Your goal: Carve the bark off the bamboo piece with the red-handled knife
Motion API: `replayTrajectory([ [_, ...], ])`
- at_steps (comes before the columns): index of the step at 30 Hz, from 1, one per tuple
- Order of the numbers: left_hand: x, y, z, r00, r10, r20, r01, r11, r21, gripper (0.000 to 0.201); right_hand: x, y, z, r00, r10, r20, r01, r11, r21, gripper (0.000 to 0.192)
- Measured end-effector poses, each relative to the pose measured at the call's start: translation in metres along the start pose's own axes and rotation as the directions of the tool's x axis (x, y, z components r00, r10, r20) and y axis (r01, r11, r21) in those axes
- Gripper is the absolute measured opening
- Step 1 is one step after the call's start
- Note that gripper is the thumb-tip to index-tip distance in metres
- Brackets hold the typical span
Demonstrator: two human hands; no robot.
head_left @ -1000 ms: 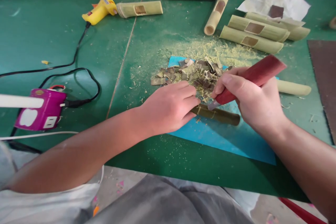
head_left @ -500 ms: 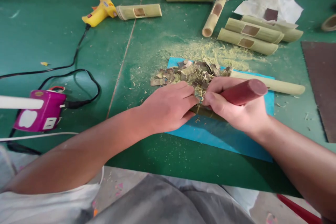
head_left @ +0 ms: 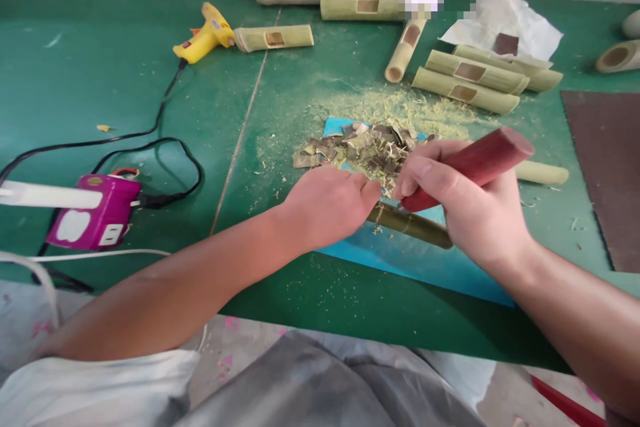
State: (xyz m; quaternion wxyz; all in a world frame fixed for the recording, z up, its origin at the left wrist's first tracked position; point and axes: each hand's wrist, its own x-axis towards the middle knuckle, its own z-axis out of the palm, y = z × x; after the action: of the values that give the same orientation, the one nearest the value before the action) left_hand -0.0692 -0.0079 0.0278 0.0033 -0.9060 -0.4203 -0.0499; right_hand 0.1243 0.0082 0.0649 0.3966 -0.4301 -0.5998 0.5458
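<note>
My left hand (head_left: 327,203) presses down on one end of a dark green bamboo piece (head_left: 417,227) that lies on a blue mat (head_left: 400,257). My right hand (head_left: 467,203) grips a carving tool by its red wooden handle (head_left: 475,161); the tool's tip sits on the bamboo piece right beside my left fingers. Just behind both hands a heap of bamboo chips and shavings (head_left: 365,147) covers the mat's far edge.
Several cut bamboo tubes (head_left: 465,80) with square holes lie at the back of the green table (head_left: 125,93). A yellow glue gun (head_left: 205,37) and its black cable run to a purple power strip (head_left: 95,220) on the left. A brown sheet (head_left: 605,167) lies right.
My right hand tipped the red handle down and forward over the bamboo piece, then raised it again. My left hand stayed on the bamboo. The view shifted slightly.
</note>
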Motion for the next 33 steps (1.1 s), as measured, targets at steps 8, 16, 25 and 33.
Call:
replayTrajectory([
  [8, 0.014, 0.008, -0.006, 0.978, -0.180, 0.106, 0.171, 0.981, 0.087, 0.019, -0.011, -0.009, 0.007, 0.983, -0.171, 0.066, 0.182, 0.957, -0.227, 0.021],
  [16, 0.021, 0.011, -0.023, 0.926, -0.236, 0.295, 0.244, 0.970, 0.011, 0.015, -0.015, -0.002, 0.009, 0.881, -0.424, 0.209, 0.464, 0.862, -0.204, 0.017],
  [25, 0.018, 0.009, -0.010, 0.964, -0.175, 0.199, 0.175, 0.984, 0.017, 0.016, -0.017, 0.003, 0.010, 0.881, -0.426, 0.205, 0.464, 0.862, -0.204, 0.021],
  [33, 0.008, 0.002, 0.006, 0.961, 0.083, -0.263, -0.034, 0.982, 0.185, 0.028, 0.001, 0.004, -0.003, 0.985, 0.028, -0.169, 0.034, 0.937, 0.348, 0.031],
])
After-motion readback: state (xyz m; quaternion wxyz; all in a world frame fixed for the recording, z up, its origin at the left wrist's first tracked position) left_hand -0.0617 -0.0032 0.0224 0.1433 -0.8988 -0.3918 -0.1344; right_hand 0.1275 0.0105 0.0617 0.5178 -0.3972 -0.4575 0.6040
